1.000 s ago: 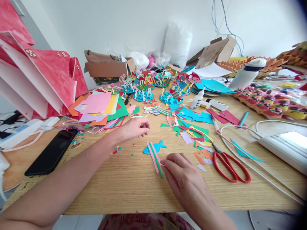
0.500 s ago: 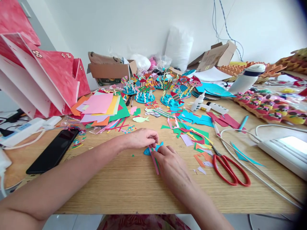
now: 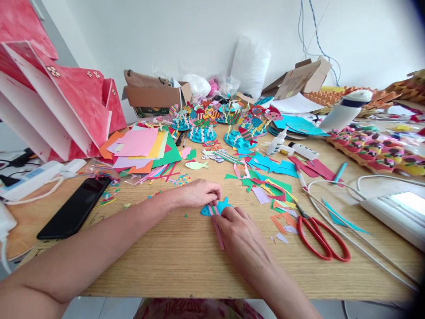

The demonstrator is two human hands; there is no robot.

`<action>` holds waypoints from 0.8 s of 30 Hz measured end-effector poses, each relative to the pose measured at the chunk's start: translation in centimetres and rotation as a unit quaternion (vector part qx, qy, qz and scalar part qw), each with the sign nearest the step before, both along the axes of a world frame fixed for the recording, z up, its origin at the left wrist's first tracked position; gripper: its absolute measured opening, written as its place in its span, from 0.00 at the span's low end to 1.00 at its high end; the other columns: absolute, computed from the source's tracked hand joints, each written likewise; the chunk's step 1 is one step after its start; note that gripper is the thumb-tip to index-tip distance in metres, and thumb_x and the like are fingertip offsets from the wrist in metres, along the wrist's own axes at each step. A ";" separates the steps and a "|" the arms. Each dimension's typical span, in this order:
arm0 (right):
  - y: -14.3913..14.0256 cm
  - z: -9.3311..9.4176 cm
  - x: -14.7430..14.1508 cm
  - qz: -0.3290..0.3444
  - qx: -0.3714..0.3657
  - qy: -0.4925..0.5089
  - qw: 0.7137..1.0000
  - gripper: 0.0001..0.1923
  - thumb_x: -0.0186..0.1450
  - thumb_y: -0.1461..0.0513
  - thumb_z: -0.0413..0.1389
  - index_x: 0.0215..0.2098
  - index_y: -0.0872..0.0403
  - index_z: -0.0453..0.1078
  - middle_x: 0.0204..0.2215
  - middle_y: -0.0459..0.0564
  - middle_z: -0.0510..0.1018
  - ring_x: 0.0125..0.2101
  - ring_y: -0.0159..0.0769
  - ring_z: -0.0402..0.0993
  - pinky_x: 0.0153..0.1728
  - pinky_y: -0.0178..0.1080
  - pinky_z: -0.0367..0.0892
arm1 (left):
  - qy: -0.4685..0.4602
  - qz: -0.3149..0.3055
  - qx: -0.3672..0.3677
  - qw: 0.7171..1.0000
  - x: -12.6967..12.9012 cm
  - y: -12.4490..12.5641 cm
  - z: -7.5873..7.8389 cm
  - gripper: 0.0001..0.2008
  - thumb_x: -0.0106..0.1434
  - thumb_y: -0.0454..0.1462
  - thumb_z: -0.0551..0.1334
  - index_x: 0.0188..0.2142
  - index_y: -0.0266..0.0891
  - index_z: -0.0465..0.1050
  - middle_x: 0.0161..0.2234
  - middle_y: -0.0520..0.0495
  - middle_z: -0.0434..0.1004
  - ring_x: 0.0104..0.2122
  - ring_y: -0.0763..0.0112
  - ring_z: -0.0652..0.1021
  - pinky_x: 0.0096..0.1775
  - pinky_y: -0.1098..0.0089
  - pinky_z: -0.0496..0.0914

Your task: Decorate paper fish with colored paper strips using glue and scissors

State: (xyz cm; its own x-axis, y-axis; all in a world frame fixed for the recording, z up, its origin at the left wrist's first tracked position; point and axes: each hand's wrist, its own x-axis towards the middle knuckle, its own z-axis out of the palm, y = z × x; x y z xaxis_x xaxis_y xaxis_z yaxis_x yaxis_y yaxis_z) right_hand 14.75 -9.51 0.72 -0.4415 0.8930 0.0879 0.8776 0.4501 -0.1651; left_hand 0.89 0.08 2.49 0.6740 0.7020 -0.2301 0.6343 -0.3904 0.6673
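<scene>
A blue paper fish (image 3: 206,211) with a drawn eye lies flat on the table, its head to the left. Pink and green strips cross its body. My left hand (image 3: 203,193) is curled at the fish's upper edge, its fingertips pinched down at the top ends of the strips. From the lower right, my right hand (image 3: 237,228) holds a pink paper strip (image 3: 218,234) between thumb and fingers. That strip's loose end hangs past the fish toward me. The right fingers hide part of the fish near its tail.
Red-handled scissors (image 3: 320,237) and paper scraps (image 3: 282,221) lie to the right. Glue bottles (image 3: 277,142), a pale green fish (image 3: 196,165) and finished fish decorations (image 3: 202,130) are farther back. Stacked coloured paper (image 3: 139,141) and a phone (image 3: 75,208) are on the left.
My right hand has shifted slightly down and right, uncovering more of the fish and its strips. The left hand keeps its place at the fish's upper edge.
</scene>
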 end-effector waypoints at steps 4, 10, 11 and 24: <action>-0.3 -0.3 0.2 -0.011 -0.018 0.003 1.000 0.09 0.58 0.69 0.50 0.31 0.51 0.68 0.30 0.49 0.70 0.32 0.35 0.64 0.34 0.35 0.59 | 0.000 -0.006 0.006 1.000 0.0 -0.1 -0.1 0.09 0.53 0.29 0.51 0.31 0.36 0.69 0.26 0.52 0.73 0.27 0.76 0.73 0.28 0.78 0.65; -0.6 -0.1 0.4 -0.019 -0.026 0.034 0.999 0.12 0.57 0.71 0.50 0.34 0.51 0.69 0.31 0.48 0.70 0.34 0.35 0.63 0.36 0.35 0.59 | -0.045 -0.002 0.005 0.999 -0.5 0.1 0.4 0.08 0.53 0.29 0.51 0.29 0.35 0.67 0.28 0.51 0.73 0.28 0.76 0.72 0.31 0.77 0.65; -0.6 -0.1 0.4 -0.019 -0.029 0.038 0.999 0.12 0.57 0.71 0.50 0.34 0.51 0.69 0.31 0.48 0.70 0.34 0.35 0.63 0.36 0.34 0.59 | -0.062 0.010 0.005 0.998 -0.7 0.2 0.6 0.08 0.54 0.29 0.51 0.29 0.35 0.67 0.28 0.51 0.73 0.29 0.77 0.72 0.32 0.77 0.65; -1.0 -0.3 0.7 -0.026 -0.043 0.054 0.997 0.10 0.60 0.70 0.49 0.32 0.52 0.70 0.30 0.48 0.70 0.34 0.33 0.63 0.35 0.33 0.59 | 0.003 -0.068 0.238 0.969 -2.5 -1.9 -0.5 0.12 0.60 0.30 0.48 0.36 0.36 0.69 0.34 0.48 0.74 0.35 0.72 0.73 0.37 0.73 0.65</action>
State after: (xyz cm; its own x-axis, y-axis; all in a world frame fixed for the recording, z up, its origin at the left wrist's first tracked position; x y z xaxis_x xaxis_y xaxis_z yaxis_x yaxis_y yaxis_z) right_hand 15.41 -10.51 0.43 -0.3856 0.9210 0.0551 0.8746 0.3839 -0.2963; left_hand -1.61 -1.81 1.94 0.7678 0.6337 0.0943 0.5578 -0.7337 0.3880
